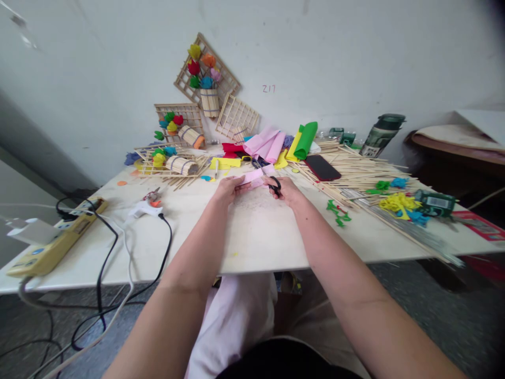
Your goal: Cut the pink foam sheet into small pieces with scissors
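Between my hands, over the middle of the white table (260,242), is a strip of pink paper or felt (254,178); I cannot tell which. My left hand (232,188) pinches the strip's left end. Black-handled scissors (275,185) are in my right hand (284,190), its fingers closed round the handles. Their blades point away from me and lie at the strip's right part. Just behind lie larger folded pink sheets (268,145) and a yellow piece (224,162).
Thin wooden sticks (355,166) and a dark phone (322,167) lie to the right. Green and yellow rolls (305,140) stand behind. Stick lattices with coloured flowers (197,73) lean on the wall. A power strip (59,237), cables and a white glue gun (145,208) are left.
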Motion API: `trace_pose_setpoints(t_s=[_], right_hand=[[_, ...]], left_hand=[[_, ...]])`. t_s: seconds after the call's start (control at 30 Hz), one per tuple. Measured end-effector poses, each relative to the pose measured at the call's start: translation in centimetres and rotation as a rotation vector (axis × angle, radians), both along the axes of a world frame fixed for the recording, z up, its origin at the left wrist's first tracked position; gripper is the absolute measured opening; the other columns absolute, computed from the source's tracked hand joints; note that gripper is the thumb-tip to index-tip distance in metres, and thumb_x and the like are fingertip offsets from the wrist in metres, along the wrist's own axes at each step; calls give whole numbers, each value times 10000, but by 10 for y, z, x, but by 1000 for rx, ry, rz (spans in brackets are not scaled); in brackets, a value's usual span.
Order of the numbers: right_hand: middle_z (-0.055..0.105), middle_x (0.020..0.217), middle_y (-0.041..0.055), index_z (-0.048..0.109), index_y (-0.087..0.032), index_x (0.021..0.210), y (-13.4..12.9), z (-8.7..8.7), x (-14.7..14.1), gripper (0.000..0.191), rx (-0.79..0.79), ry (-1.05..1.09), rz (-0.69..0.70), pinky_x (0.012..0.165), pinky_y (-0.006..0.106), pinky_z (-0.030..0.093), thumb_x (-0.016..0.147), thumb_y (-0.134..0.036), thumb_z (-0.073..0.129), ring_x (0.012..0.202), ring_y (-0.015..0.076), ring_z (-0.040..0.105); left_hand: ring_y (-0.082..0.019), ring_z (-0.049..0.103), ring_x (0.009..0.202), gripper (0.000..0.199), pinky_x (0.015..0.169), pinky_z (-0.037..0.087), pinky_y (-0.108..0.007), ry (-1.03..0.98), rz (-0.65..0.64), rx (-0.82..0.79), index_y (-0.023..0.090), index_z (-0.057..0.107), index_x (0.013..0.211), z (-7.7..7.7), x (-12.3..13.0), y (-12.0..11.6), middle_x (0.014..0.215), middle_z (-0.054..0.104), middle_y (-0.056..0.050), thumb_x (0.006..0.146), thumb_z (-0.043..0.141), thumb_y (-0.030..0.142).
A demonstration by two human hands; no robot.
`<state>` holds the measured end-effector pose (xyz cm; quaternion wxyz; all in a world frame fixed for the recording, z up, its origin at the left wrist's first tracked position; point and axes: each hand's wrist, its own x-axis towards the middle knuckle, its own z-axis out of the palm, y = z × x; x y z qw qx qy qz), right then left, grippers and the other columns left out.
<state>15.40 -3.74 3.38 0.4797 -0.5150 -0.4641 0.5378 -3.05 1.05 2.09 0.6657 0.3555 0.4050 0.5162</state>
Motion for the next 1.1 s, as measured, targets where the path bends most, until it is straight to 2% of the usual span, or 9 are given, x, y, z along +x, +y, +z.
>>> trace_pose_setpoints(t_s=[0.13,0.3,0.6,0.87,0.97,1.1], right_hand=[[505,437,-32,638,-98,750,2,-2,1,264,7,-14,-11,311,142,275,788,-356,683,320,29,378],[484,422,-38,625,-97,711,5,-5,2,270,8,-61,-54,304,148,247,790,-348,684,311,27,356],[459,406,-44,599,-101,669,7,-7,0,257,-18,-70,-93,309,138,232,803,-301,688,316,21,338],[467,406,-39,607,-91,668,8,-8,0,253,-94,-133,-65,312,141,254,797,-288,700,318,27,349],[486,418,-36,616,-85,713,5,-4,0,240,-102,-100,-54,318,141,286,810,-293,686,321,33,376],[506,430,-31,615,-88,758,2,1,0,247,-103,-65,-23,311,143,301,840,-318,652,311,36,394]], left_hand=[[-146,657,565,21,562,554,-235,56,-24,0,57,619,807,1,1,-1,701,683,-103,801,614,77],[-96,580,445,116,468,491,-178,148,-42,12,68,611,721,3,0,-2,567,635,-65,829,585,99],[-126,624,523,76,553,536,-224,170,9,-18,72,591,779,5,1,-4,618,657,-84,828,538,48],[-197,677,610,77,619,563,-297,144,54,-44,59,576,820,3,-2,1,646,667,-124,785,523,17],[-192,676,610,71,635,567,-311,107,90,-17,73,558,820,3,-2,2,654,669,-115,788,523,20],[-164,670,589,39,606,561,-275,72,85,7,91,550,814,2,-3,3,692,679,-109,808,539,54]])
